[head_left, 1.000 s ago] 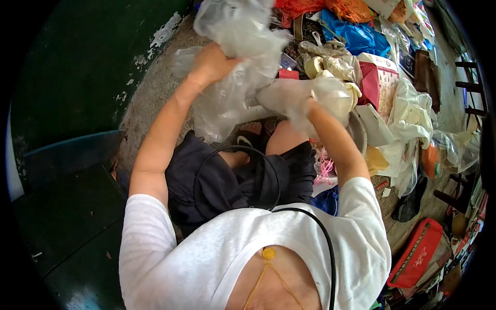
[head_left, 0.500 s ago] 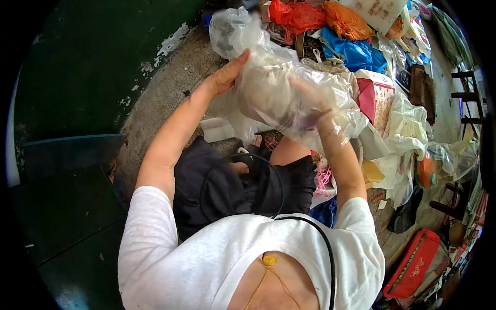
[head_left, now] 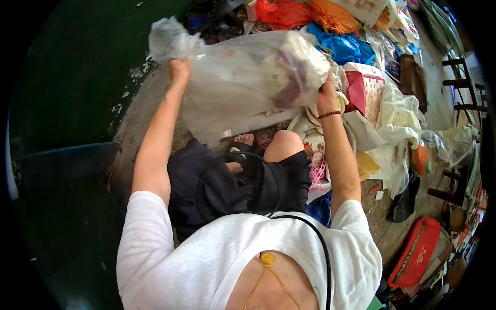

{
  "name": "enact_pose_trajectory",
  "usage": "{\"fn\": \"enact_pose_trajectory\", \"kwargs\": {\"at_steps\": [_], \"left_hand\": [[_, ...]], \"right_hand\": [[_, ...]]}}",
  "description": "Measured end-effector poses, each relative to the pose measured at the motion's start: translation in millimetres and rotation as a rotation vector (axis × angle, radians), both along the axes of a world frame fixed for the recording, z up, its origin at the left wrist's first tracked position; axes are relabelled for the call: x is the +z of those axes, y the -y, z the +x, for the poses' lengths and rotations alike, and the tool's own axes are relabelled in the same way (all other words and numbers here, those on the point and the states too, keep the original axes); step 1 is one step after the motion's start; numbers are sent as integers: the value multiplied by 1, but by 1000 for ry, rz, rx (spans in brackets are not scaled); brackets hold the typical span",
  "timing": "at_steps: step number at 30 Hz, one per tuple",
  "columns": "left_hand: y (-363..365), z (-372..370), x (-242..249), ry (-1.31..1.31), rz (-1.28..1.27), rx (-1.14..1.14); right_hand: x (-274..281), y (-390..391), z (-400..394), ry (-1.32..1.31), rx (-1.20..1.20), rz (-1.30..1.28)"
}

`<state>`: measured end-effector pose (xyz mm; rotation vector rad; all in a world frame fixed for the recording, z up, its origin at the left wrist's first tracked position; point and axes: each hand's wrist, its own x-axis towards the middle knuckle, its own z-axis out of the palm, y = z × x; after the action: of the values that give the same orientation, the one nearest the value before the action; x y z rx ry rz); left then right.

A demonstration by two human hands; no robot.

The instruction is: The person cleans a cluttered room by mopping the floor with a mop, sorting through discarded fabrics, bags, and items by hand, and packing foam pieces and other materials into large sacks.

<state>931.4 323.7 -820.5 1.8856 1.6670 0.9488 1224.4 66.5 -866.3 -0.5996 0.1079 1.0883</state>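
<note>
Plastic bag spans from left hand to right hand

We look from a single camera on the wearer's head, facing forward and steeply down, close above the white shirt at bottom centre, with the floor farther off at right.

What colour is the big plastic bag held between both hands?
The plastic bag is colourless to milky white, translucent; head view.
</note>
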Motion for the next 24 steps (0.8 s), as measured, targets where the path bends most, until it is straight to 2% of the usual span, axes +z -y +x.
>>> {"fn": "enact_pose_trajectory", "kwargs": {"at_steps": [2,3,4,5,8,10,11,13,14,16,17,18,19,22,24], "left_hand": [[-20,-26,-2,-178,-97,127],[-23,-39,1,-117,-129,152],[-52,-67,-31,-164,-24,175],[-34,-67,-14,-122,-57,261],[-50,-98,-32,-149,-26,374],[-46,-103,-21,-136,-112,449],[-51,-108,-29,-137,-117,452],[-62,-124,-48,-70,11,411],[-58,-121,-41,-74,14,418],[-41,-102,-23,-136,-86,461],[-39,-100,-23,14,-81,404],[-40,-96,-23,13,-79,413],[-42,-92,-23,128,-69,380],[-47,-79,-20,389,-47,232],[-50,-73,-15,376,-37,222]], "right_hand": [[2,13,20,-40,-106,198],[-5,20,35,-93,-127,218],[-4,26,42,-19,-167,223],[1,33,47,-48,-197,211],[-13,52,73,-51,-219,207],[-16,58,81,-41,-266,280],[1,59,71,-7,-278,316],[-8,60,77,4,-245,216],[-20,62,86,32,-216,178],[-3,62,80,36,-311,245],[7,62,73,61,-302,274],[11,62,68,84,-292,303],[-8,60,80,89,-283,219],[9,52,62,111,-337,-45],[21,45,48,151,-251,26]]}}
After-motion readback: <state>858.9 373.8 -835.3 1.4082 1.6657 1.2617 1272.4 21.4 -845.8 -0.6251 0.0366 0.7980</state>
